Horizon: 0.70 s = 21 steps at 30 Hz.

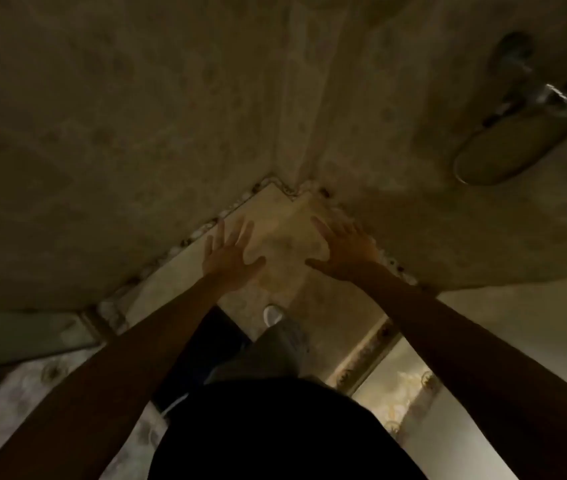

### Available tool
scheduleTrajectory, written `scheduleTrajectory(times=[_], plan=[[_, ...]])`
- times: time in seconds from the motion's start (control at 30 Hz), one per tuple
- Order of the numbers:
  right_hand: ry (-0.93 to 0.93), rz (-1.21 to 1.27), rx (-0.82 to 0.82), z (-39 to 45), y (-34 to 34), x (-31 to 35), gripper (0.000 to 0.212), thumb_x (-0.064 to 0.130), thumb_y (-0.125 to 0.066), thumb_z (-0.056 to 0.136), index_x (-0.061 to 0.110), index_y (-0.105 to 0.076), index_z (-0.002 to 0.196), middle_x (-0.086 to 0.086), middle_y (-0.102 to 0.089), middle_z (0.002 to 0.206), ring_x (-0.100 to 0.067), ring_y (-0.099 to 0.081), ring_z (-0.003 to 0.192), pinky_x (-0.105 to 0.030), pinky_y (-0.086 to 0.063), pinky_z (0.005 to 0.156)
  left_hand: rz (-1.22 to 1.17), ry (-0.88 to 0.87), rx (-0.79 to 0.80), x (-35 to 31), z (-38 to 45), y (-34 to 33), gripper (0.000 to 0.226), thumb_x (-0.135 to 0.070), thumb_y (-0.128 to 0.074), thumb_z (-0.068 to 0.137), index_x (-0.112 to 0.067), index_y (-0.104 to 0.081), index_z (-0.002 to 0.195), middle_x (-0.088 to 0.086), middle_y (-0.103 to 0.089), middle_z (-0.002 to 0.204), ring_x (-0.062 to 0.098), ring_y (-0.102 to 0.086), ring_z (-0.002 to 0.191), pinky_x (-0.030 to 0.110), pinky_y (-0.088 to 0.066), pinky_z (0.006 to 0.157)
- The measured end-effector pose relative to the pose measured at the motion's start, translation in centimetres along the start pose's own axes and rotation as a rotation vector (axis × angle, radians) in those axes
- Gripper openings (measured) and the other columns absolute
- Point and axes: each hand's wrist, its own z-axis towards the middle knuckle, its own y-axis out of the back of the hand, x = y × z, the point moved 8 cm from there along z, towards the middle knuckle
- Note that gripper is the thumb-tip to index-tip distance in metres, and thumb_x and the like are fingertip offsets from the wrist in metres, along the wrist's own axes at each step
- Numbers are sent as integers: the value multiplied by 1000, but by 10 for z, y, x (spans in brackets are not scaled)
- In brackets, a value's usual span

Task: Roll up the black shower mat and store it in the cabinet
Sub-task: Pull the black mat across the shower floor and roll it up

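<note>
The black shower mat shows as a dark patch on the floor under my legs, mostly hidden by my trousers and torso. My left hand is stretched out in front of me, fingers spread, holding nothing. My right hand is stretched out beside it, fingers also spread and empty. Both hands hover over the pale shower floor in the corner, apart from the mat. No cabinet is in view.
Two mottled walls meet in a corner straight ahead. A chrome shower fitting with an oval plate is on the right wall. My white shoe stands on the floor. A metal threshold strip runs at the right.
</note>
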Motion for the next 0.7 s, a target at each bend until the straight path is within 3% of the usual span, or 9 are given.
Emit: scheduleTrajectory(times=[0.13,0.27,0.4,0.5,0.7], plan=[[235,-37,-9,54,15,38,94,73,-52,86,35,-8,160,3,-7,169,-21,1,155,-48,-7,124,-175,204,-12,36,2,-4,89,-78,-30,87,-39,14,154,-13,16,164,26,18,150,52,1,121],[375,-144,128,100,13,73,91,67,-53,89,36,-4,159,5,-2,169,-19,7,155,-48,-8,124,-300,391,-8,66,-24,-18,93,-76,-36,87,-34,13,155,-12,16,164,27,17,150,53,-5,121],[670,-178,309,118,3,136,92,39,-67,91,34,-6,159,8,0,169,-19,7,154,-47,-13,124,-436,615,-64,92,-72,-33,94,-76,-37,87,-29,5,157,-9,13,165,28,16,150,54,-8,121],[845,-261,387,128,-9,183,90,18,-65,92,33,-8,159,9,-1,169,-17,5,154,-42,-17,123,-560,811,-116,106,-117,-56,93,-78,-35,87,-28,-1,157,-7,10,166,30,14,150,55,-9,119],[1203,-429,509,130,-64,291,80,28,-64,96,23,-16,160,5,-13,168,-17,-8,154,-33,-19,122,-832,1170,-216,100,-192,-123,89,-71,-34,92,-30,13,155,-2,14,165,32,15,150,53,-7,121]])
